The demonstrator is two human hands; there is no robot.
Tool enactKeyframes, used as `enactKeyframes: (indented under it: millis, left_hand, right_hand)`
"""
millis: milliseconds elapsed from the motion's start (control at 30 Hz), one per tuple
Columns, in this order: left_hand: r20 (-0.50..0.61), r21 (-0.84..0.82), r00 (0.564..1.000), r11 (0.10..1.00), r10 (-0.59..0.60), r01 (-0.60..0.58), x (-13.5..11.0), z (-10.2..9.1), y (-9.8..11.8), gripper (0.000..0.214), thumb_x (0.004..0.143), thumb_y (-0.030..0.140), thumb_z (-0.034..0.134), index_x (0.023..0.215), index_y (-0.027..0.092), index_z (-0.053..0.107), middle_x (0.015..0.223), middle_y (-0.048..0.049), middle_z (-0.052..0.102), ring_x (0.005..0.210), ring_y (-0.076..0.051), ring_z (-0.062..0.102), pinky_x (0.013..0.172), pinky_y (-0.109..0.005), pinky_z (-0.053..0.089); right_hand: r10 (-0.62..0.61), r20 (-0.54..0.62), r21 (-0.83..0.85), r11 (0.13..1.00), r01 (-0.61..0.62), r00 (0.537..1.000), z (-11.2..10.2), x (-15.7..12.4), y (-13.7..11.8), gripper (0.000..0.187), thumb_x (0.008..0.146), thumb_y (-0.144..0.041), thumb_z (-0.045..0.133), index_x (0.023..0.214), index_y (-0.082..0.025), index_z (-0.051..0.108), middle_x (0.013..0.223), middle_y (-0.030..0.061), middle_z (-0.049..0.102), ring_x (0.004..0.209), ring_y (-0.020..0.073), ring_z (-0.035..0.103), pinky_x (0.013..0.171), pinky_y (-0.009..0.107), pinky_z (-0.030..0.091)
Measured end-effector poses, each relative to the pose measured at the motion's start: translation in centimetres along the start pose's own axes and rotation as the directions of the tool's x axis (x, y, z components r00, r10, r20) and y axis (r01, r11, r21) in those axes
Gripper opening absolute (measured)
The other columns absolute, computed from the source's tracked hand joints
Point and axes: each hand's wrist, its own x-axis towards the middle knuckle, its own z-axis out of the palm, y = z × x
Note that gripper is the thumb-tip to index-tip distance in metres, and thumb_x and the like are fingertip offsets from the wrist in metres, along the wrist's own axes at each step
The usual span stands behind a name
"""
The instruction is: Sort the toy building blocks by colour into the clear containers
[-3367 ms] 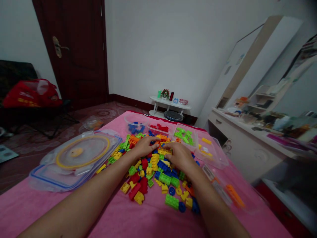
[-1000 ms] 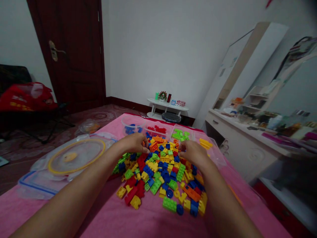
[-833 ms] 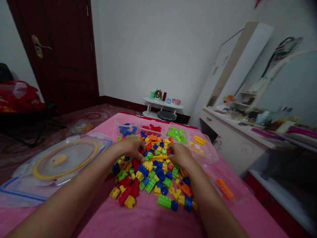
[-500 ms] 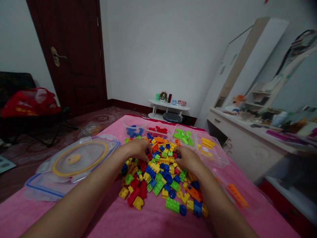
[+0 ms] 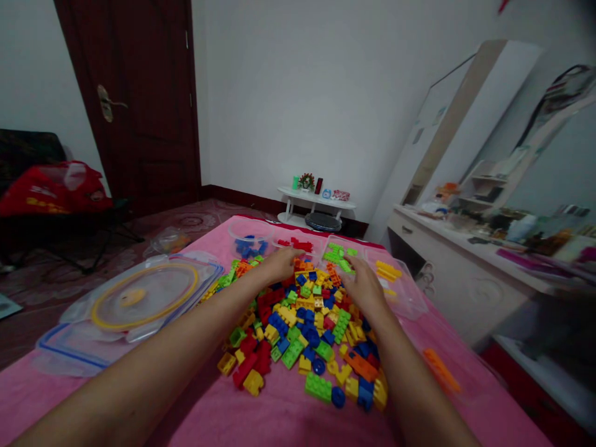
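My left hand (image 5: 280, 266) is over the far side of a heap of toy building bricks (image 5: 298, 329), close to the clear box of red bricks (image 5: 302, 245). Its fingers are bent together, and what they hold is hidden. At the front edge of the clear box of green bricks (image 5: 334, 251) is my right hand (image 5: 364, 284). Its thumb and fingers close around a green brick (image 5: 345, 266). The heap mixes red, yellow, blue, green and orange pieces on a pink cloth (image 5: 200, 406).
A round tub (image 5: 251, 231) holds blue bricks, and a clear box (image 5: 410, 292) at the right holds yellow ones. Clear lids (image 5: 144, 298) are stacked at the left. An orange brick (image 5: 441, 370) lies in a clear container at the right. A dresser (image 5: 465, 267) stands beyond.
Both hands have moved away from the heap's middle toward the far containers, the left to the red bricks, the right to the green ones. The view has shifted slightly.
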Motion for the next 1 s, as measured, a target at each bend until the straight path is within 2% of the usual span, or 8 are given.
enactKeyframes:
  millis: [133, 267, 500, 600, 700, 767, 900, 1000]
  left_hand:
    - [0.090, -0.046, 0.995, 0.997, -0.051, 0.055, 0.5, 0.2, 0.2, 0.043, 0.064, 0.011, 0.057, 0.104, 0.021, 0.068, 0.101, -0.0070, 0.069, 0.100, -0.024, 0.060, 0.087, -0.027, 0.043]
    - [0.047, 0.044, 0.996, 0.997, -0.072, 0.070, -0.2, -0.2, 0.7, 0.036, 0.067, 0.014, 0.055, 0.100, 0.022, 0.069, 0.095, -0.0073, 0.070, 0.096, -0.023, 0.061, 0.082, -0.026, 0.043]
    - [0.032, 0.243, 0.994, 0.966, -0.101, 0.091, -1.2, -0.7, 1.5, 0.017, 0.073, 0.020, 0.049, 0.074, 0.017, 0.066, 0.079, -0.0101, 0.067, 0.078, -0.023, 0.061, 0.067, -0.028, 0.041]
    - [-0.128, 0.131, 0.985, 0.983, -0.115, 0.131, -1.6, -0.9, 2.0, 0.018, 0.076, 0.024, 0.050, 0.080, 0.017, 0.066, 0.084, -0.0093, 0.066, 0.082, -0.022, 0.060, 0.071, -0.029, 0.042]
    - [-0.198, -0.203, 0.971, 0.975, -0.132, 0.091, -1.8, -1.3, 2.9, 0.024, 0.078, 0.034, 0.051, 0.084, 0.015, 0.065, 0.085, -0.0066, 0.066, 0.081, -0.019, 0.060, 0.072, -0.028, 0.044]
    - [-0.154, -0.506, 0.972, 0.859, -0.176, 0.075, -1.9, -1.8, 3.8, 0.028, 0.076, 0.039, 0.054, 0.082, 0.013, 0.063, 0.080, -0.0044, 0.065, 0.075, -0.017, 0.059, 0.069, -0.026, 0.046]
    - [-0.016, -0.849, 0.948, 0.505, -0.317, 0.155, -2.3, -2.4, 5.6, 0.045, 0.063, 0.044, 0.069, 0.095, 0.014, 0.059, 0.075, -0.0011, 0.063, 0.066, -0.012, 0.059, 0.062, -0.026, 0.050]
    - [0.028, -0.863, 0.948, 0.471, -0.316, 0.182, -2.6, -2.0, 6.4, 0.052, 0.056, 0.046, 0.075, 0.092, 0.013, 0.060, 0.071, -0.0009, 0.061, 0.059, -0.010, 0.056, 0.055, -0.024, 0.050]
  right_hand:
    - [-0.066, 0.136, -0.021, 0.997, 0.069, 0.989, 1.4, -0.3, 0.0, 0.063, 0.074, -0.004, 0.041, 0.136, -0.012, 0.039, 0.139, 0.0129, 0.042, 0.129, 0.0212, 0.036, 0.107, 0.037, 0.026]
    - [-0.088, 0.200, 0.001, 0.996, 0.089, 0.976, 2.1, -0.7, -1.1, 0.066, 0.072, 0.001, 0.040, 0.136, -0.015, 0.039, 0.134, 0.0122, 0.047, 0.124, 0.0210, 0.042, 0.101, 0.034, 0.033]
    - [-0.009, 0.191, -0.044, 0.999, 0.018, 0.982, 1.7, -1.3, -1.7, 0.035, 0.075, -0.006, 0.048, 0.107, -0.017, 0.057, 0.114, 0.0114, 0.057, 0.108, 0.0205, 0.052, 0.088, 0.030, 0.039]
    - [0.009, 0.175, -0.030, 1.000, -0.004, 0.985, 1.3, -1.2, -1.6, 0.030, 0.073, -0.008, 0.049, 0.101, -0.018, 0.057, 0.105, 0.0090, 0.061, 0.099, 0.0197, 0.056, 0.082, 0.029, 0.041]
    - [0.047, 0.040, 0.157, 0.986, -0.053, 0.998, 0.8, -0.7, -2.3, 0.027, 0.074, -0.017, 0.053, 0.101, -0.018, 0.055, 0.097, 0.0070, 0.063, 0.089, 0.0192, 0.058, 0.078, 0.030, 0.043]
    - [0.108, -0.011, 0.430, 0.898, -0.092, 0.994, 0.4, -0.4, -3.2, 0.028, 0.075, -0.027, 0.055, 0.102, -0.018, 0.055, 0.088, 0.0048, 0.064, 0.079, 0.0176, 0.059, 0.072, 0.029, 0.045]
    - [0.138, 0.155, 0.872, 0.447, -0.201, 0.978, -0.2, -0.6, -5.5, 0.037, 0.077, -0.043, 0.053, 0.103, -0.017, 0.056, 0.084, 0.0031, 0.065, 0.074, 0.0155, 0.061, 0.063, 0.025, 0.047]
    - [0.063, 0.215, 0.920, 0.322, -0.224, 0.975, -0.3, -1.3, -6.8, 0.042, 0.077, -0.051, 0.053, 0.103, -0.019, 0.058, 0.091, 0.0040, 0.065, 0.077, 0.0156, 0.060, 0.056, 0.022, 0.046]
